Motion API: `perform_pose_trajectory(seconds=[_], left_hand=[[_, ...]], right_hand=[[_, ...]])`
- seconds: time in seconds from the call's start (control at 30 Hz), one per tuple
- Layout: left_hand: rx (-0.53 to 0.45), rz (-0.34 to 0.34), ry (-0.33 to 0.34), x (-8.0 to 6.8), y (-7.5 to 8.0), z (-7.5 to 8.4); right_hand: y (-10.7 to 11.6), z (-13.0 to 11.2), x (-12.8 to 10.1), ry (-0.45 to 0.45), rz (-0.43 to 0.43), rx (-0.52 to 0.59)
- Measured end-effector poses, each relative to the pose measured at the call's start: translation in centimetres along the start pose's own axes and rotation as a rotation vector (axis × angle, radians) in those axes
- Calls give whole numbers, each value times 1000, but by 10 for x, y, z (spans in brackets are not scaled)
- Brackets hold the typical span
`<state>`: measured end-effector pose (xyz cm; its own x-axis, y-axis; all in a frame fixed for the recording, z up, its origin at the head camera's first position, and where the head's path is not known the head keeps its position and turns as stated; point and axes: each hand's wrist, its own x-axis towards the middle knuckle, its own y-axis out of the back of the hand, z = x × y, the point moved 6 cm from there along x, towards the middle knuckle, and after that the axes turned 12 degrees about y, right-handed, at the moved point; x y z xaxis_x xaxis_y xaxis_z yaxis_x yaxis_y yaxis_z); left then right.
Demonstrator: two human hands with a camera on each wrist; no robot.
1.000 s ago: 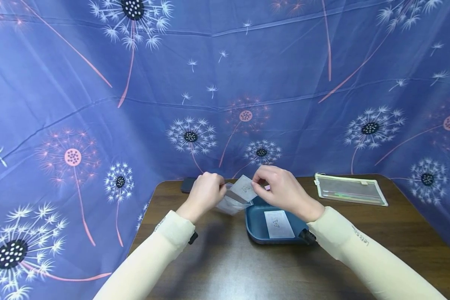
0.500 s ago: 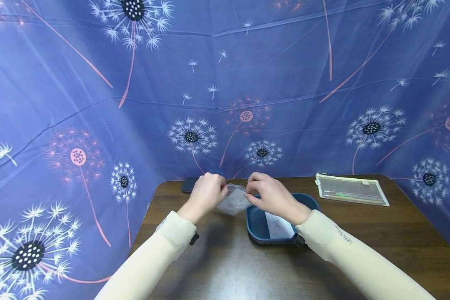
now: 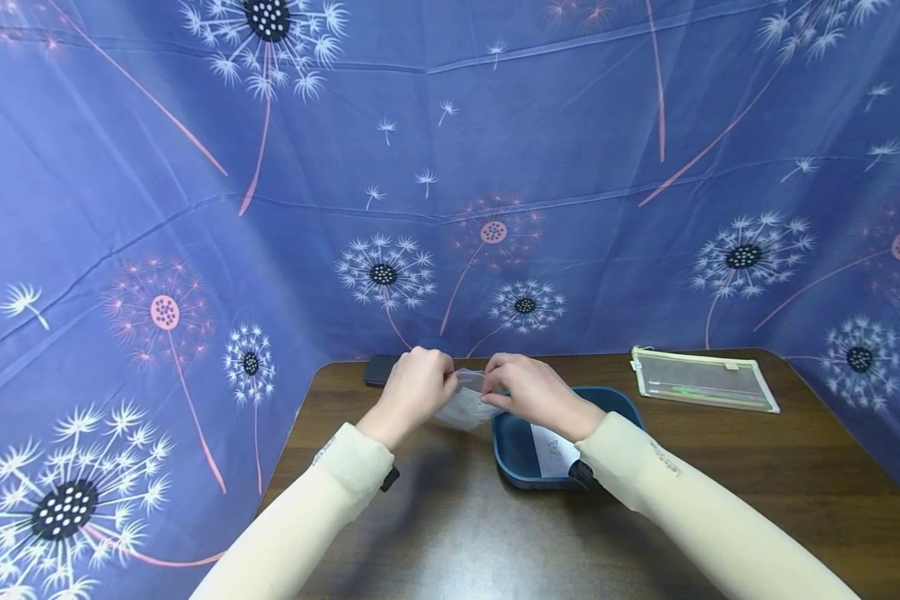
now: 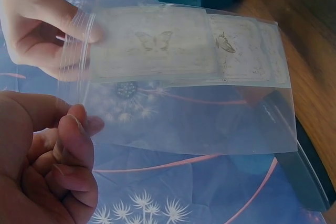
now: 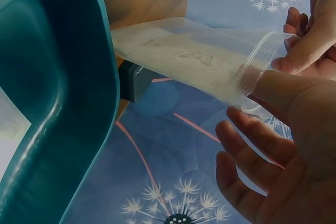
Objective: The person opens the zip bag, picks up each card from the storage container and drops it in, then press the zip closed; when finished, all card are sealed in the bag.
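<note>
My left hand (image 3: pixel 416 385) pinches one side of the mouth of a clear zip-lock bag (image 4: pixel 226 121), held above the table. Several pale cards lie inside; the nearest card (image 4: pixel 155 45) bears a butterfly drawing, and another butterfly card (image 4: pixel 242 51) shows beyond it. My right hand (image 3: pixel 534 392) is at the other side of the mouth, a fingertip inside against the near card's edge and the bag's rim gripped there. Its other fingers spread below the bag in the right wrist view. Another butterfly card (image 3: pixel 553 454) lies in the blue tray (image 3: pixel 513 450) under my right wrist.
A mesh zip pouch (image 3: pixel 705 380) with pale yellow edging lies at the table's back right. A dark object (image 3: pixel 377 370) sits behind my left hand. Blue dandelion-print cloth (image 3: pixel 450 167) hangs behind the wooden table (image 3: pixel 450 533).
My right hand has moved left and slightly down, taking the butterfly card from above the bag's mouth into the bag. My left hand has stayed nearly still.
</note>
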<state>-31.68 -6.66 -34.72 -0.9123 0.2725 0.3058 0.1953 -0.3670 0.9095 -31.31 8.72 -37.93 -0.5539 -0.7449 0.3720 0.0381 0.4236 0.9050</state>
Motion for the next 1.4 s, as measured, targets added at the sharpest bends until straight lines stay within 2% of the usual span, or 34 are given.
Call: perform_pose_trajectory(seconds=[0.17,0.47,0.77,1.0,1.13,1.4], left_hand=[[9,15,-18,-1,1,3],[4,1,-17,-1,3,6],[25,14,-24,0,7,11],[27,13,-33,0,8,14],[13,2,-31,0,8,15],[28,31,-47,0,9,16]], right_hand=[[-3,0,4,0,-25,-16],[-8,-1,7,40,-46,-25],[-8,-5,9,89,-46,-63],[-12,-6,9,89,-49,-34],[-13,-6,10,93,-38,-60],[-11,-7,10,94,27,-138]])
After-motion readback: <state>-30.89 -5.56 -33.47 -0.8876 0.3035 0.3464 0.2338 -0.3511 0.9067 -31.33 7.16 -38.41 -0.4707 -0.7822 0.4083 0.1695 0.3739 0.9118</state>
